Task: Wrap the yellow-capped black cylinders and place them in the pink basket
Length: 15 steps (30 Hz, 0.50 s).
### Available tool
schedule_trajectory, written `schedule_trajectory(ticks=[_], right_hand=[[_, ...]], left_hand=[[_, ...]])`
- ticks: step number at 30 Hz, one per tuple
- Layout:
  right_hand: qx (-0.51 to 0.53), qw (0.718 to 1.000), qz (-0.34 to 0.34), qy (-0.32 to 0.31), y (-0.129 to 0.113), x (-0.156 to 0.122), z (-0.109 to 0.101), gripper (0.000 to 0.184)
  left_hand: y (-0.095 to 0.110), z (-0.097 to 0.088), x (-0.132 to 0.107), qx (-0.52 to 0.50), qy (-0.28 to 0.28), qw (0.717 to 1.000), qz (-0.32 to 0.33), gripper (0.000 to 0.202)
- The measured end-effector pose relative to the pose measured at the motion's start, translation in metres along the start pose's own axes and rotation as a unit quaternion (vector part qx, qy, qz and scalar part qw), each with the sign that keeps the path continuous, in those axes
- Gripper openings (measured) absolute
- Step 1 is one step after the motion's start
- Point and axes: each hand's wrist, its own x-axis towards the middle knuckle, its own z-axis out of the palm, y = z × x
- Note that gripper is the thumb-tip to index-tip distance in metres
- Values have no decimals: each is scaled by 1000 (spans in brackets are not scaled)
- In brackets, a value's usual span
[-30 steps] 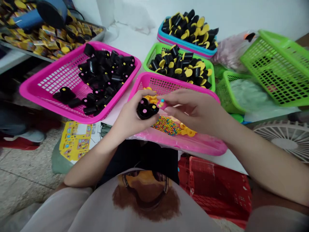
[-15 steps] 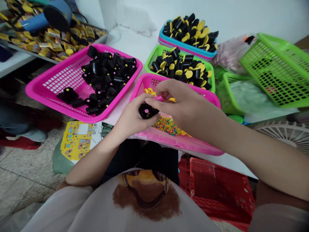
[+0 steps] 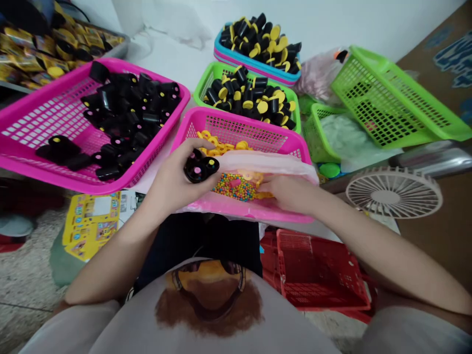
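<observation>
The left hand [image 3: 171,181] curls round several black tubes [image 3: 201,170] over the left end of a pink basket [image 3: 236,127]. The right hand [image 3: 289,191] reaches inside beside multicoloured beads [image 3: 226,188], fingertips obscured, grip impossible to tell. More black tubes [image 3: 127,110] fill another pink basket [image 3: 83,186] leftward.

We see glossy black plastic on the held cylinders [image 3: 206,170]. Near pink basket [image 3: 309,156]: smooth plastic, soft sheen. White film [image 3: 265,158] there: thin, crumpled plastic. Yellow pieces [image 3: 221,147]: smooth plastic. We'd call the beads [image 3: 238,191] smooth; too small to judge gloss. Fan [image 3: 387,196]: matt plastic. Cylinder behind it [image 3: 438,160]: shiny, looks like metal. Red crate [image 3: 315,273]: hard plastic, low sheen. Yellow carton [image 3: 86,219]: printed card. Shirt [image 3: 206,339]: matt cloth. Floor [image 3: 22,282]: matt, speckled, stone-like.
</observation>
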Motion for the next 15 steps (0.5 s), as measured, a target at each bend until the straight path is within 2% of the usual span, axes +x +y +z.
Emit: schedule_trajectory(ticks=[2, 4, 6, 9, 11, 13, 14, 15], right_hand=[[-9, 1000, 9, -27, 2, 3, 10, 22], [-13, 999, 16, -41, 3, 3, 12, 30], [-1, 999, 22, -38, 6, -4, 7, 34], [53, 999, 7, 5, 12, -29, -9, 30], [109, 992, -10, 69, 11, -50, -18, 18], [186, 963, -16, 195, 0, -66, -21, 7], [231, 931, -16, 283, -9, -70, -20, 7], [276, 884, -19, 378, -20, -71, -16, 11]], left_hand=[[0, 0, -1, 7, -4, 1000, 7, 43], [0, -2, -1, 10, -11, 1000, 12, 43], [2, -4, -3, 6, -14, 1000, 23, 46], [13, -8, -10, 0, -30, 998, 59, 53], [24, -10, -16, -7, -63, 994, 88, 56], [36, -7, -22, -33, -99, 988, 111, 59], [41, -4, -24, -51, -114, 985, 116, 61], [45, 0, -26, -73, -124, 983, 116, 64]])
